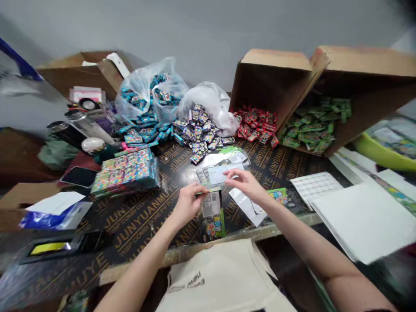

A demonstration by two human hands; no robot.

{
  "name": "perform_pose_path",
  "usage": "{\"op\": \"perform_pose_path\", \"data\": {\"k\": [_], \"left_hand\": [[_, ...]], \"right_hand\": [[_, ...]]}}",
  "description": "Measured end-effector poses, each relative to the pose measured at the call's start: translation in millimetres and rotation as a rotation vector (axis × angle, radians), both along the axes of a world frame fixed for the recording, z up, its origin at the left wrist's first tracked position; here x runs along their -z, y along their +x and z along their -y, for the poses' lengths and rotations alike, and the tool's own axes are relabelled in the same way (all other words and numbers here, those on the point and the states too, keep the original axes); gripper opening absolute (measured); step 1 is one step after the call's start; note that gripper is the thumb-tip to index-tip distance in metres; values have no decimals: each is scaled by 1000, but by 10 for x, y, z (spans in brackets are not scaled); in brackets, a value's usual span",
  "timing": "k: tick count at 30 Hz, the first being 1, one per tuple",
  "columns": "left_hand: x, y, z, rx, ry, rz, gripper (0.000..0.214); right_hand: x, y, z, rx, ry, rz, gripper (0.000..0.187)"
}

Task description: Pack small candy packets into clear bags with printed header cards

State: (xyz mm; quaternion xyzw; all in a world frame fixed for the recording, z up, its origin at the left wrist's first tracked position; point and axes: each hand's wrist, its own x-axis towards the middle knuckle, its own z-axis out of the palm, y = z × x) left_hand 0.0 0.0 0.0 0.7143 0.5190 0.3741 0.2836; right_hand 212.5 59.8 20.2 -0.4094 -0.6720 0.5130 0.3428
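Observation:
My left hand [189, 203] pinches the top edge of a flat printed packet [212, 219], black and green with a clear window, near the table's front edge. To its right, my right hand [247, 185] has thumb and fingertips drawn together over a pale bluish sheet [219, 174]. Whether they grip that sheet or something small I cannot tell. Under and behind the sheet lie more flat packets [238, 157]. White papers [244, 203] and another green-black packet [279, 196] rest beneath and beside my right forearm.
Small blue packs [146, 128], purple-black packs [201, 128] and red packs [255, 123] are heaped at the back. Green packs [313, 125] fill a tipped cardboard box [367, 82]. A packet stack [125, 171] stands left; a white grid sheet [315, 188] and white board [367, 219] lie right.

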Motion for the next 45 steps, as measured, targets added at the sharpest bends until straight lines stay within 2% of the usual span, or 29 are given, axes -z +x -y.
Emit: {"op": "perform_pose_path", "data": {"k": [4, 7, 13, 16, 18, 19, 21, 24, 27, 28, 30, 32, 33, 36, 39, 41, 45], "left_hand": [[57, 9, 10, -100, -24, 88, 2], [38, 7, 34, -93, 0, 91, 4], [2, 60, 55, -134, 57, 43, 7], [41, 122, 62, -161, 95, 6, 10], [70, 133, 74, -133, 102, -38, 8], [83, 115, 79, -109, 106, -75, 13], [112, 14, 77, -76, 108, -172, 24], [170, -261, 51, -142, 56, -361, 31], [257, -472, 44, -202, 56, -654, 45], [295, -487, 53, -152, 66, -744, 57], [383, -432, 81, 59, 41, -857, 81], [480, -312, 105, 289, -50, -898, 89], [524, -251, 111, 360, -91, -902, 89], [591, -133, 90, 444, -147, -867, 85], [505, -109, 34, 435, -203, -693, 65], [373, -104, -3, 357, -206, -473, 54], [148, -57, -41, 116, -90, 36, 42]], "right_hand": [[39, -368, -34, -276, -41, 34, 22], [86, -468, -77, -344, -45, 72, 24], [179, -472, -75, -281, -53, 107, 26], [237, -529, -2, -195, -84, 42, 23], [293, -544, 20, -123, -124, -34, 24], [329, -520, 6, -83, -125, -48, 28], [414, -376, -86, -8, -29, 61, 32], [574, 86, -343, 96, 268, 511, 20], [773, 615, -583, 131, 321, 718, 11], [845, 749, -631, 121, 314, 740, 11], [985, 918, -669, 96, 316, 777, 12], [1099, 973, -650, 81, 334, 789, 9], [1141, 975, -629, 78, 346, 786, 8], [1210, 959, -556, 59, 372, 751, 8], [1219, 984, -504, 61, 359, 696, 11], [1205, 1020, -490, 107, 333, 654, 9], [1119, 1008, -493, 245, 276, 555, 7]]}}
